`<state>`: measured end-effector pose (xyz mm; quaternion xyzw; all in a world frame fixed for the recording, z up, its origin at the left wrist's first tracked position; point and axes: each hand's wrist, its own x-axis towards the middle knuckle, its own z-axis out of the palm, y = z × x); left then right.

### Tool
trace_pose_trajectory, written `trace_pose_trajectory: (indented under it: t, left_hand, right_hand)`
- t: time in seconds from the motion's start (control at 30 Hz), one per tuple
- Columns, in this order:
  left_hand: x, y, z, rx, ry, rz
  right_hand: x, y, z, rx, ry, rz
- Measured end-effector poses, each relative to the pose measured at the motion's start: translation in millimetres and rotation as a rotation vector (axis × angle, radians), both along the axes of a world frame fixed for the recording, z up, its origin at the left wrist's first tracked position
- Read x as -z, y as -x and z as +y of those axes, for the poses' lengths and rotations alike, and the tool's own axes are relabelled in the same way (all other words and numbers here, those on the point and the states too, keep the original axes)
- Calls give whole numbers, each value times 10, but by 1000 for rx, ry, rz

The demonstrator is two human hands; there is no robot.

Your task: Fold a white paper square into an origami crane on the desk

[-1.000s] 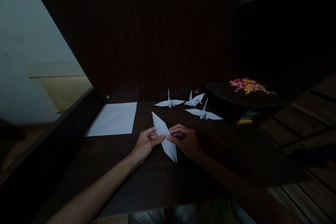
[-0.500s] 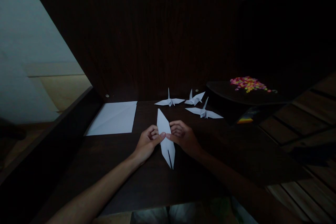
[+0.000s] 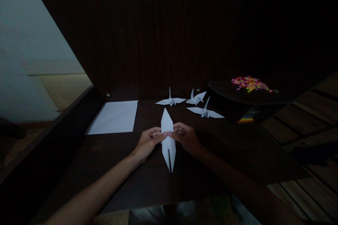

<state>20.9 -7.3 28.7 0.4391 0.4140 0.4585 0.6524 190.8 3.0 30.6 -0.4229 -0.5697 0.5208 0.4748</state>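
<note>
A long white piece of folded paper [image 3: 167, 121] stands between my hands, pointed at its far end and split into two narrow points at its near end. My left hand [image 3: 150, 141] pinches its left edge, thumb on top and fingers curled behind. From the other side my right hand [image 3: 187, 137] grips the right edge the same way, and the two thumb tips nearly meet at the paper's middle. Beyond it lie three folded paper cranes: a left crane [image 3: 171, 101], a back right crane [image 3: 195, 98] and a front right crane [image 3: 205, 113].
At the left, a white paper sheet [image 3: 114, 117] with a diagonal crease lies on the dark desk [image 3: 111, 168]. A raised side board [image 3: 50, 133] bounds the desk. Small colourful pieces [image 3: 250, 83] are heaped on a rounded shelf [image 3: 221, 89] at the right.
The folded paper has turned from a slant to nearly straight, its far tip swinging right. Its split near end shows a wider gap. Both hands keep their hold.
</note>
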Motion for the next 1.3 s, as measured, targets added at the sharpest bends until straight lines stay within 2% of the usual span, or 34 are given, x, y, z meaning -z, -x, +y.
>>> trace_pose_trajectory:
  t: [0.17, 0.3, 0.53, 0.63, 0.9, 1.17, 1.3]
  left_hand:
    - [30, 18, 5, 122, 49, 45]
    - [11, 4, -14, 75, -4, 87]
    - [-45, -5, -43, 13, -71, 140]
    - [-43, -4, -45, 18, -77, 146]
    - [-98, -21, -65, 34, -101, 114]
    - [-79, -10, -56, 15, -95, 55]
    - [-106, -12, -65, 33, -110, 61]
  right_hand:
    - [-3, -7, -10, 44, -64, -39]
    - [-4, -12, -6, 21, -58, -37]
    - [-4, -11, -9, -117, 71, -44]
    - [8, -13, -28, -139, 44, -80]
    - [-12, -34, -47, -57, -89, -169]
    - [-62, -72, -2, -182, 12, -184]
    - [-86, -78, -1, -197, 34, -146]
